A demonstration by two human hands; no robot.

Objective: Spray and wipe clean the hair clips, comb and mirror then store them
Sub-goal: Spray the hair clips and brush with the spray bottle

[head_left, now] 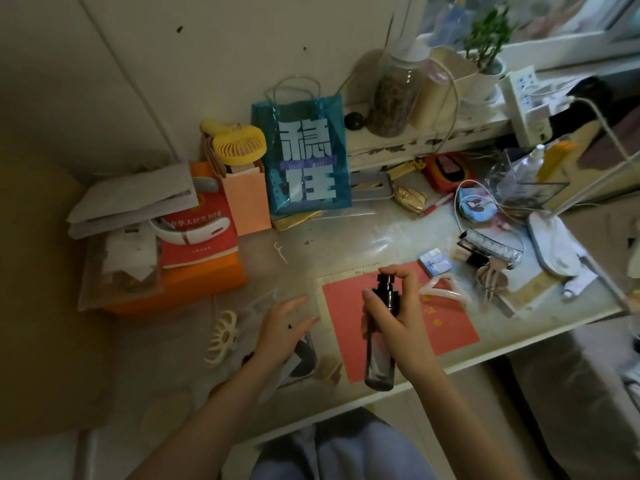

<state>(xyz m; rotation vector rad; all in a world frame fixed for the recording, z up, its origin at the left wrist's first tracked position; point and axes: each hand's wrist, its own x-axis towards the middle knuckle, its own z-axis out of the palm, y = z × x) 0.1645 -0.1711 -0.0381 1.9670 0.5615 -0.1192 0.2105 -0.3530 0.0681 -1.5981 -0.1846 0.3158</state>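
I see the dark spray bottle [380,336] held upright above the table's front edge, over a red sheet [446,320]. My right hand [403,318] curls round it, index finger bent over the nozzle. My left hand [282,329] lies with fingers straight on a clear bag [277,306], near the front edge. A cream claw clip [221,336] lies left of that hand, a pale pink clip [445,289] beside the red sheet's far right corner. A blue gift bag [306,157] stands at the back edge.

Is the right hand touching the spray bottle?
Touching. The head view shows the right hand wrapped round the dark spray bottle, one finger on its pump top.
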